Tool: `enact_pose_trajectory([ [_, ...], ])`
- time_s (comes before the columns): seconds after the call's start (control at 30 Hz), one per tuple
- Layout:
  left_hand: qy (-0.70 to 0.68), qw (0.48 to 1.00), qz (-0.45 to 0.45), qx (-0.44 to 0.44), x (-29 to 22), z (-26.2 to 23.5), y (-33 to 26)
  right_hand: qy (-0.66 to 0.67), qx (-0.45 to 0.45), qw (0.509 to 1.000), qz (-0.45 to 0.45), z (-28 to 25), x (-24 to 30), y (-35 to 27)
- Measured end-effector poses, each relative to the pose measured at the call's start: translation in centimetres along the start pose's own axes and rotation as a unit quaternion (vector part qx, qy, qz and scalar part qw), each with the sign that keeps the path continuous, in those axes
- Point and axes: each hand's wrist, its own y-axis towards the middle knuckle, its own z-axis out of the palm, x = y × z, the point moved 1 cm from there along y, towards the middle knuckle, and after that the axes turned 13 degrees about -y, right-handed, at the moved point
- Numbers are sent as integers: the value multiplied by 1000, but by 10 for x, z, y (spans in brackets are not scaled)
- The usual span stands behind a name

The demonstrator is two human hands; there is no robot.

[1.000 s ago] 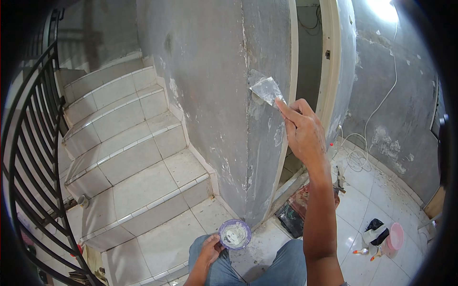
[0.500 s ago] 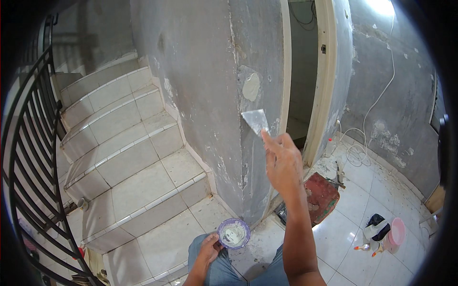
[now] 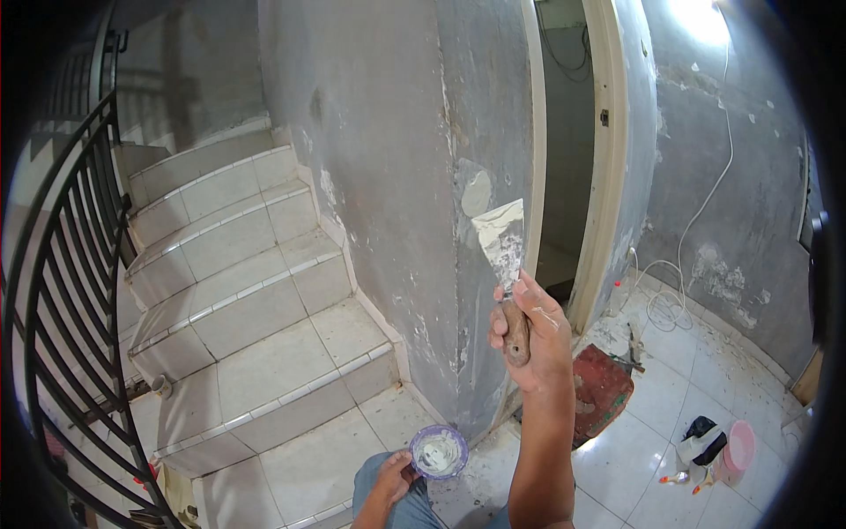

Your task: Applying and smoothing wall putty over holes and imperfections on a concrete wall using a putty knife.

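My right hand (image 3: 536,331) is closed round the wooden handle of a putty knife (image 3: 502,242), palm side showing. White putty lies along the blade's upper edge, and smears cover the rest of the metal. Behind the blade, on the grey wall (image 3: 379,176), is a pale putty patch (image 3: 477,194) near the corner. Low down, my left hand (image 3: 395,476) grips the rim of a purple tub (image 3: 440,451) by my knee. White putty coats the inside of the tub.
Tiled stairs (image 3: 291,370) climb at the left beside a black metal railing (image 3: 79,326). Right of the wall corner is a doorway (image 3: 568,159). A worn red mat (image 3: 602,388), a pink bowl (image 3: 738,445) and paintbrushes (image 3: 702,481) lie on the floor, with a white cable (image 3: 674,300) farther back.
My right hand has turned over, bringing the putty-loaded side of the blade and the handle into sight. The view has shifted slightly. My left hand still holds the tub.
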Motion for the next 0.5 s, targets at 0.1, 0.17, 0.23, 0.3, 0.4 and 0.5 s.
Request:
enact_pose_trajectory([
  [0.1, 14, 1000, -1, -16, 0, 3, -4, -102, -82, 989, -64, 9, -6, 17],
  [0.17, 15, 1000, -1, -11, -1, 0, -1, -328, -140, 903, -241, 8, -13, 34],
  [0.23, 17, 1000, -3, -5, 0, -5, 0, -435, -171, 817, -338, 13, -12, 46],
  [0.3, 18, 1000, 0, 12, 0, -7, 2, -528, -198, 708, -426, 20, -15, 55],
  [0.4, 24, 1000, -1, 2, 1, -5, 2, -580, -203, 641, -460, 26, -25, 65],
  [0.5, 16, 1000, 4, 7, 0, -1, -1, -586, -214, 628, -465, 33, -37, 70],
])
